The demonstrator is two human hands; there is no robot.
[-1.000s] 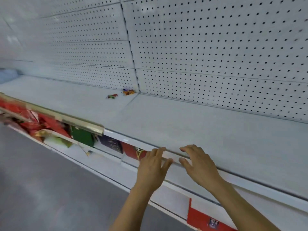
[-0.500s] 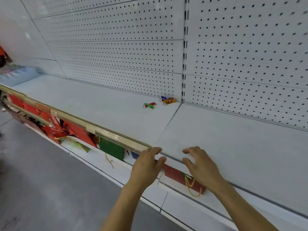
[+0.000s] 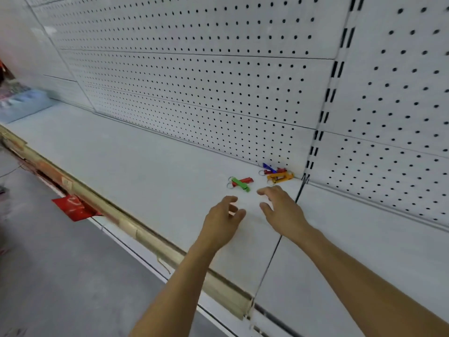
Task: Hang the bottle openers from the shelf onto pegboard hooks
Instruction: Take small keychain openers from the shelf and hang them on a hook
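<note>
Neither grip holds anything: the left hand (image 3: 222,221) and right hand (image 3: 283,211) hover over the white shelf (image 3: 136,161), fingers loosely spread. Just beyond the fingertips lie a green opener (image 3: 240,184) crossing a red opener (image 3: 246,180); an orange opener (image 3: 279,177) sits farther back against the pegboard (image 3: 194,81).

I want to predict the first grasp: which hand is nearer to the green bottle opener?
Left, narrowly. The left hand is just below the green bottle opener; the right hand is below and to its right.
</note>
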